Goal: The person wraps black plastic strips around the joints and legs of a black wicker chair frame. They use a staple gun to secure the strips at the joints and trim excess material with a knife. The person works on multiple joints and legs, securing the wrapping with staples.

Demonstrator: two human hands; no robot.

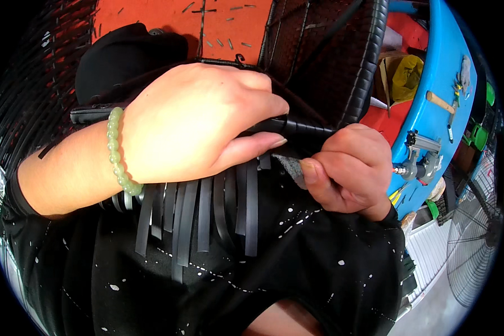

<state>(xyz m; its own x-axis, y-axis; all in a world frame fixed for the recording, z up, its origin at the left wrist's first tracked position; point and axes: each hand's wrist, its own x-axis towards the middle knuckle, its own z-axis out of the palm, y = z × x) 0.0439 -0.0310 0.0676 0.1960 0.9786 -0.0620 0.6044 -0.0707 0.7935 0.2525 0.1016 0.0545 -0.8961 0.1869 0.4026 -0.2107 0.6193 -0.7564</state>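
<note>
Black flat strips wind around a black bar (311,127) of a woven frame, which lies across my lap. My left hand (201,120), with a green bead bracelet (114,151) at its wrist, closes on that bar from above, thumb below it and fingers over it. To the right, my right hand (353,171) is curled into a fist. Between its thumb and bent index finger it pinches a grey, rough-looking pointed piece (292,171), partly hidden by the thumb. Several loose black strips (187,218) hang under my left hand over my dark, white-speckled clothing.
Black woven wickerwork (330,53) rises ahead, with more woven strips (33,95) at the left. Strip offcuts are scattered on an orange surface (151,28). A blue table (451,50) at the right bears tools, including a wooden-handled one (439,102). A fan (476,241) stands beyond.
</note>
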